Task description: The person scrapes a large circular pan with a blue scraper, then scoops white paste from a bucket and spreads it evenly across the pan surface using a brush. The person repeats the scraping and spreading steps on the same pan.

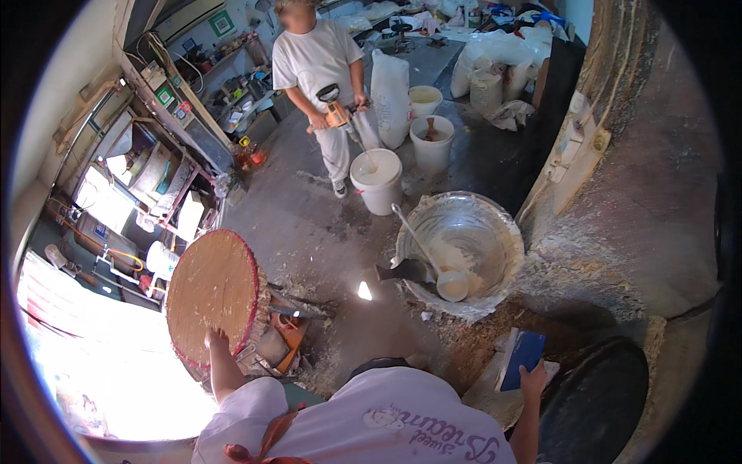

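At the lower right, my right hand (532, 380) grips a flat blue board or scraper (524, 358), held above a pale slab beside a large round black griddle-like plate (600, 406). My left hand (217, 338) rests at the near edge of a round, brown, red-rimmed board (211, 293); its fingers look loosely curled, and whether they hold anything cannot be told. In front of me stands a wide batter-coated basin (493, 255) lined with clear plastic. A long-handled ladle (452, 285) with pale batter lies in it, and a dark flat piece (408, 271) sits across its left rim.
Beyond the basin, another person (319, 64) holds an orange power mixer (336, 116) in a white bucket (378, 188). More buckets (433, 153) and a white sack (390, 98) stand behind. Cluttered shelves (168, 191) line the left; a crusted wall (626, 232) borders the right.
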The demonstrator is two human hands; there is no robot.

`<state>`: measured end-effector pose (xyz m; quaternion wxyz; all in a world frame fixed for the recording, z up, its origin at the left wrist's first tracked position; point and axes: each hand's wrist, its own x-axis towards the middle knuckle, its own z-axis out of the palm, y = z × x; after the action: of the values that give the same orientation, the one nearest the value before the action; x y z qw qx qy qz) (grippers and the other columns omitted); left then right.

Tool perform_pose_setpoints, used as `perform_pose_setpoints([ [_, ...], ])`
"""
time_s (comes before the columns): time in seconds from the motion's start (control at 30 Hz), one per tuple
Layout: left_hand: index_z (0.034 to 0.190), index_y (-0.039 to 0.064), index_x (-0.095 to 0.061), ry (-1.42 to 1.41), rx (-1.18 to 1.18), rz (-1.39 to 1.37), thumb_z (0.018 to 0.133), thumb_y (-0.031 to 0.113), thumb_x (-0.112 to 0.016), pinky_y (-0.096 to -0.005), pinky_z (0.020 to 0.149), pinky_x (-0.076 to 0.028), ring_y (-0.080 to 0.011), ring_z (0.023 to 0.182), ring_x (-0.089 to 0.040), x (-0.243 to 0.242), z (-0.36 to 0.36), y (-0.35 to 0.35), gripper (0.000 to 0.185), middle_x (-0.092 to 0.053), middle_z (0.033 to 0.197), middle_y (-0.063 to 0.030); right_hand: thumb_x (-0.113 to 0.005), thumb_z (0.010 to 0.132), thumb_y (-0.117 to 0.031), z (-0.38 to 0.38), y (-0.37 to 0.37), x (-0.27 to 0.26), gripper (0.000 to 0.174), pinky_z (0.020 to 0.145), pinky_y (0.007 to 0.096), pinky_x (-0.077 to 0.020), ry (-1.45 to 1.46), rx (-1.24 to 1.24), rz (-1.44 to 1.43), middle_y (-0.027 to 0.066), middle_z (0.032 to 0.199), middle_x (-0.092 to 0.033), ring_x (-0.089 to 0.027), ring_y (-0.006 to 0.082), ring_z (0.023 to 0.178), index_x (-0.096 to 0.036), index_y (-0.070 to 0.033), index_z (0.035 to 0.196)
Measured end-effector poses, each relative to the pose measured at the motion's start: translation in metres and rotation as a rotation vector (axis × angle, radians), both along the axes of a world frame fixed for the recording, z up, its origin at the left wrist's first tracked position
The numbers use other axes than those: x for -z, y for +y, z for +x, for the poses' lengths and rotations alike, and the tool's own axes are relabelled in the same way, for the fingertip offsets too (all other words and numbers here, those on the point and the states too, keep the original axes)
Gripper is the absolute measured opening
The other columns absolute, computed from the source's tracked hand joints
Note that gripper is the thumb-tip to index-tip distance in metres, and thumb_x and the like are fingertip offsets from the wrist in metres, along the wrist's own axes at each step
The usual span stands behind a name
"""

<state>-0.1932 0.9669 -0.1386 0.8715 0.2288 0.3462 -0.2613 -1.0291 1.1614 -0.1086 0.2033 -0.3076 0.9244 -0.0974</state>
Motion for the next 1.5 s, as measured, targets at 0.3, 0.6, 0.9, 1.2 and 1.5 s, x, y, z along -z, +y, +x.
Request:
perform_pose_setpoints([
  [0.3,0.095,0.007,-0.055,-0.911,1.884,0.456,0.084,0.035,-0.044,-0.0319,0.056,-0.050,-0.0233,0.076,-0.063,0.051,-0.176,-0.113,0.032,-0.060,0.087,-0.0123,-0.067,0.073,-0.021,-0.011,0.046,0.025,0.065,0.082,0.0439,-0.0468,-0.160,0.148,-0.028,0.0229,0.108,-0.054,-0.055,0.0345,0.096,-0.037,0.005,0.124],
  [0.6,0.128,0.011,-0.037,-1.025,2.968,0.204,0.086,0.024,-0.052,-0.0358,0.075,-0.046,-0.0206,0.085,-0.059,0.049,-0.440,0.013,0.047,-0.054,0.109,-0.0074,-0.060,0.079,-0.015,0.008,0.157,0.039,0.054,0.079,0.0396,-0.0439,-0.318,0.560,-0.621,0.0183,0.111,-0.052,-0.054,0.0323,0.094,-0.036,0.002,0.124],
  [0.9,0.112,0.012,-0.053,-1.270,2.922,0.820,0.084,0.025,-0.051,-0.0296,0.047,-0.048,-0.0156,0.061,-0.061,0.120,-0.386,-0.012,0.031,-0.061,0.087,-0.0036,-0.067,0.075,-0.027,-0.027,0.351,0.137,0.057,0.070,0.0382,-0.0464,0.090,1.097,-0.755,0.0168,0.103,-0.055,-0.056,0.0283,0.083,-0.043,0.003,0.118],
  [1.2,0.105,0.006,-0.058,-1.631,2.808,0.227,0.081,0.025,-0.057,-0.0280,0.053,-0.050,-0.0151,0.058,-0.061,0.150,-0.398,0.004,0.031,-0.063,0.082,-0.0055,-0.060,0.076,-0.023,-0.019,0.551,0.052,0.051,0.066,0.0393,-0.0496,0.543,1.309,-0.068,0.0208,0.093,-0.060,-0.061,0.0313,0.078,-0.042,0.000,0.117],
  [1.5,0.112,0.006,-0.055,-1.689,2.902,0.380,0.076,0.028,-0.060,-0.0292,0.054,-0.049,-0.0143,0.054,-0.059,0.137,-0.432,0.036,0.042,-0.063,0.075,-0.0066,-0.046,0.082,-0.007,-0.051,0.231,0.049,0.048,0.056,0.0342,-0.0506,0.703,0.241,-0.062,0.0130,0.094,-0.062,-0.062,0.0271,0.069,-0.036,-0.016,0.128],
])
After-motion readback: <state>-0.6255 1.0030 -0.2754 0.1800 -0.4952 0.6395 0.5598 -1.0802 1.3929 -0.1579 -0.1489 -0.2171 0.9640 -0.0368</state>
